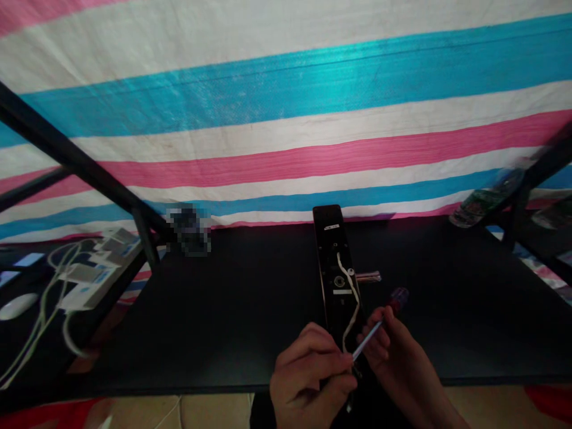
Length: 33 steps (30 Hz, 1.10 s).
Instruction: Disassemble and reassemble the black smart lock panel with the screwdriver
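My right hand (395, 351) is closed around a screwdriver (369, 341) with a dark red, see-through handle and a bare metal shaft. The shaft slants down to the left, and its tip meets the fingers of my left hand (313, 375). That hand is pinched shut at the tip; what lies between its fingers is hidden. Just beyond both hands, a long black panel (330, 238), like a door lock plate, lies on the black table. A whitish cable (355, 298) runs along the panel towards my hands.
Beside the panel lies a small clear packet (369, 277). A plastic bottle (476, 205) leans at the back right. On the left are a white power strip (92, 286) with cables, a white mouse (18, 306) and a black metal frame (89, 167). A striped sheet (286, 137) hangs behind.
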Motion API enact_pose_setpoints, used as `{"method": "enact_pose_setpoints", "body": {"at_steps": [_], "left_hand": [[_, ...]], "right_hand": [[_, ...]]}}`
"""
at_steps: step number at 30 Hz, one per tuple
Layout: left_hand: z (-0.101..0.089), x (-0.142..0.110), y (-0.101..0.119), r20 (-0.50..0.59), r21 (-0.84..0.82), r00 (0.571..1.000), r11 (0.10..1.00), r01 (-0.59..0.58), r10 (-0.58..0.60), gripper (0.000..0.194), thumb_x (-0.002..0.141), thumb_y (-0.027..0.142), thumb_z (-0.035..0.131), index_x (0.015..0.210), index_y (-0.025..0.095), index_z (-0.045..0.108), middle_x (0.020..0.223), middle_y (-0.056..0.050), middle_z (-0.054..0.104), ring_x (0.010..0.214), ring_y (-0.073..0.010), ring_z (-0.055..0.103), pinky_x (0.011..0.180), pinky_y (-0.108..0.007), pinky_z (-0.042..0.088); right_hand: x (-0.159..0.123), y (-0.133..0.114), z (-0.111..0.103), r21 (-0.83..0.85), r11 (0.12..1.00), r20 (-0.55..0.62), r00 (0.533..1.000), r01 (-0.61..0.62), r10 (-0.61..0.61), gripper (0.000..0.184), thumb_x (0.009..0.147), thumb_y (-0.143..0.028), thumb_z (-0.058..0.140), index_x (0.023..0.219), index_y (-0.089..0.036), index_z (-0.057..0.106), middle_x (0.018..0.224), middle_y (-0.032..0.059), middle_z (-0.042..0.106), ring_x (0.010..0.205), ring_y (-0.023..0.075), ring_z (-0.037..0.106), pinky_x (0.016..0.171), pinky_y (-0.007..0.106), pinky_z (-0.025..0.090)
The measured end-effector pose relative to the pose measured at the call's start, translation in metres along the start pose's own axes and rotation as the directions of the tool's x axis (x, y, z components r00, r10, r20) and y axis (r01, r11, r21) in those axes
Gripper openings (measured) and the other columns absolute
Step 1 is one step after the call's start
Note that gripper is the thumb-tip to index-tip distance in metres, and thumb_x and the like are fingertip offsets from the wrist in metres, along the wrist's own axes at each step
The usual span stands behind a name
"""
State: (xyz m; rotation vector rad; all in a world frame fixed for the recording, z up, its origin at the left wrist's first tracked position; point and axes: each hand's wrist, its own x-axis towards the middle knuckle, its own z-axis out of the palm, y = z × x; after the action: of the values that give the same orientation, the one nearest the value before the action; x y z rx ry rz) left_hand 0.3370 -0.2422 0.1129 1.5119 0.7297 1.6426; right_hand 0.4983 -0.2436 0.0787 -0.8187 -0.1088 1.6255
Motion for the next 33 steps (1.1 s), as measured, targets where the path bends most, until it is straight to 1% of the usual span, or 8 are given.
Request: {"method": "enact_pose_setpoints", "body": {"at_steps": [3, 5, 8, 10, 13, 18, 27, 33], "left_hand": [[0.001, 0.000, -0.004, 0.006, 0.030, 0.991, 0.991, 0.134, -0.134, 0.024, 0.085, 0.027, 0.081, 0.108, 0.033, 0.082, 0.079, -0.004, 0.076, 0.072, -0.0173, 0.069, 0.063, -0.027, 0.058], [-0.002, 0.000, -0.013, -0.038, 0.096, 0.966, 0.961, 0.259, -0.256, 0.029, 0.083, 0.027, 0.082, 0.112, 0.031, 0.081, 0.082, -0.004, 0.076, 0.075, -0.0176, 0.071, 0.068, -0.028, 0.060], [-0.009, -0.001, -0.036, -0.167, 0.202, 0.910, 0.891, 0.408, -0.379, 0.028, 0.085, 0.034, 0.078, 0.112, 0.026, 0.081, 0.090, -0.006, 0.076, 0.082, -0.0189, 0.071, 0.076, -0.031, 0.061], [-0.013, -0.004, -0.057, -0.257, 0.255, 0.864, 0.832, 0.493, -0.433, 0.029, 0.085, 0.038, 0.076, 0.109, 0.023, 0.081, 0.106, -0.009, 0.076, 0.094, -0.0213, 0.071, 0.084, -0.033, 0.060], [-0.010, -0.010, -0.087, -0.277, 0.197, 0.799, 0.783, 0.590, -0.533, 0.048, 0.081, 0.043, 0.078, 0.123, 0.020, 0.074, 0.122, -0.013, 0.073, 0.103, -0.0250, 0.071, 0.087, -0.036, 0.059], [0.005, -0.023, -0.104, -0.149, 0.029, 0.751, 0.757, 0.653, -0.643, 0.057, 0.089, 0.048, 0.068, 0.139, 0.019, 0.062, 0.129, -0.013, 0.073, 0.115, -0.0275, 0.071, 0.099, -0.040, 0.056], [0.005, -0.033, -0.109, -0.177, 0.156, 0.802, 0.788, 0.595, -0.571, 0.054, 0.095, 0.047, 0.060, 0.140, 0.018, 0.062, 0.135, -0.012, 0.071, 0.125, -0.0280, 0.067, 0.109, -0.042, 0.051], [0.005, -0.036, -0.110, -0.184, 0.235, 0.828, 0.794, 0.561, -0.530, 0.054, 0.094, 0.044, 0.062, 0.141, 0.016, 0.062, 0.135, -0.015, 0.070, 0.127, -0.0320, 0.066, 0.109, -0.048, 0.051]], "right_hand": [[0.006, -0.014, 0.000, -0.079, 0.986, 0.020, 0.989, 0.148, -0.147, 0.033, 0.073, -0.048, 0.089, 0.074, -0.019, 0.075, 0.053, -0.0045, 0.052, 0.047, 0.0057, 0.047, 0.049, 0.018, 0.044], [0.011, -0.030, 0.000, -0.191, 0.921, 0.044, 0.940, 0.340, -0.338, 0.031, 0.079, -0.049, 0.084, 0.077, -0.019, 0.076, 0.054, -0.0032, 0.055, 0.049, 0.0079, 0.053, 0.050, 0.020, 0.046], [0.019, -0.052, 0.004, -0.442, 0.654, 0.150, 0.769, 0.614, -0.621, 0.028, 0.089, -0.047, 0.075, 0.085, -0.020, 0.078, 0.062, 0.0003, 0.066, 0.059, 0.0128, 0.064, 0.059, 0.024, 0.053], [0.023, -0.060, 0.009, -0.594, 0.420, 0.277, 0.664, 0.686, -0.694, 0.026, 0.094, -0.044, 0.069, 0.089, -0.020, 0.078, 0.066, 0.0018, 0.071, 0.062, 0.0150, 0.068, 0.063, 0.027, 0.056], [0.032, -0.061, 0.019, -0.683, 0.163, 0.446, 0.583, 0.712, -0.679, 0.024, 0.097, -0.040, 0.064, 0.090, -0.021, 0.077, 0.064, 0.0009, 0.072, 0.060, 0.0162, 0.070, 0.062, 0.027, 0.056], [0.048, -0.057, 0.028, -0.682, -0.072, 0.621, 0.525, 0.727, -0.582, 0.025, 0.099, -0.032, 0.059, 0.081, -0.022, 0.073, 0.069, 0.0005, 0.074, 0.064, 0.0166, 0.073, 0.067, 0.027, 0.057], [0.055, -0.060, 0.043, -0.583, -0.346, 0.798, 0.438, 0.735, -0.414, 0.026, 0.099, -0.022, 0.054, 0.080, -0.021, 0.072, 0.075, 0.0017, 0.077, 0.066, 0.0169, 0.075, 0.066, 0.026, 0.056], [0.061, -0.054, 0.063, -0.502, -0.424, 0.864, 0.458, 0.754, -0.209, 0.018, 0.098, -0.027, 0.060, 0.087, -0.023, 0.074, 0.080, 0.0039, 0.077, 0.072, 0.0193, 0.074, 0.068, 0.028, 0.056]]}}
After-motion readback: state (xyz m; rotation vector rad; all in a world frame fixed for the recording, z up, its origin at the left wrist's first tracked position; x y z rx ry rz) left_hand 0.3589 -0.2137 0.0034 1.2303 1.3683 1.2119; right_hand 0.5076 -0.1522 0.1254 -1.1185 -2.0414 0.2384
